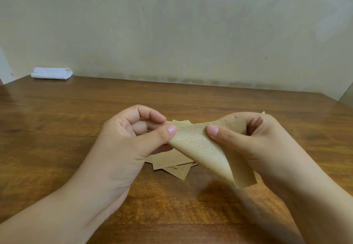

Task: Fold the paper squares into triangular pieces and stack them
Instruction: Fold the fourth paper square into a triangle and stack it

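Both hands pinch one brown paper square [200,144] by its top edge, left hand [133,138] and right hand [254,140] equally near, the sheet curling down toward the viewer above the loose pile [172,162] on the table [76,119].

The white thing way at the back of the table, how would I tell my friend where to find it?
Start at the wooden table and follow it to its far left corner, by the wall. There lies a folded white bundle, which may be cloth or paper. It is the only white thing here; the brown paper pile lies mid-table, below both hands and the sheet they hold.
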### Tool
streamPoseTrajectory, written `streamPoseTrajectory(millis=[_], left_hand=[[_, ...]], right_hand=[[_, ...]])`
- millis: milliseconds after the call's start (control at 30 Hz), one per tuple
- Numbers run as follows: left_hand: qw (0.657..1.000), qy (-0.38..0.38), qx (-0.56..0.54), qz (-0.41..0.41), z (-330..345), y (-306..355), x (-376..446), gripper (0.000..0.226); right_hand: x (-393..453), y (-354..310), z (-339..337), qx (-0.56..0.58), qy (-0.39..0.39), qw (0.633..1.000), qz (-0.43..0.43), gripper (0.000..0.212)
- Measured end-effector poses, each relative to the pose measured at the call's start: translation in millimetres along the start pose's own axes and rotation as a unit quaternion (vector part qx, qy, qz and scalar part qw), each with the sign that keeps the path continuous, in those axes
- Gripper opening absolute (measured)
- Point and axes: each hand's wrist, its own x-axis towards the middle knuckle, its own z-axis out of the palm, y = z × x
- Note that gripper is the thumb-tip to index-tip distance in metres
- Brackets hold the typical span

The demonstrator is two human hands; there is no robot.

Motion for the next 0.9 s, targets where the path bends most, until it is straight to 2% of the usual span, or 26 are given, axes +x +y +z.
streamPoseTrajectory(millis=[233, 533, 733, 900], left_hand=[[0.999, 0.033, -0.007, -0.001, -3.7, 2.4, 3.1, 0.032], [1.0, 0.025, -0.007, -0.002, -5.5, 4.6, 2.1, 0.02], [0.999, 0.023, -0.021, 0.007, -5.1, 6.3, 2.3, 0.023], [0.998, 0.047, 0.023, 0.037, -6.9, 4.4, 4.2, 0.019]], right_hand=[[1.6, 1.5, 1.0, -0.025, 0.043, 0.998, -0.023, 0.025], [3.3, 4.8, 3.4, -0.028, 0.079, 0.996, -0.01, 0.025], [3.9, 5.0, 2.4, -0.037, 0.083, 0.996, -0.007, 0.026], [3.6, 4.6, 5.0, -0.036, 0.075, 0.997, -0.007, 0.027]])
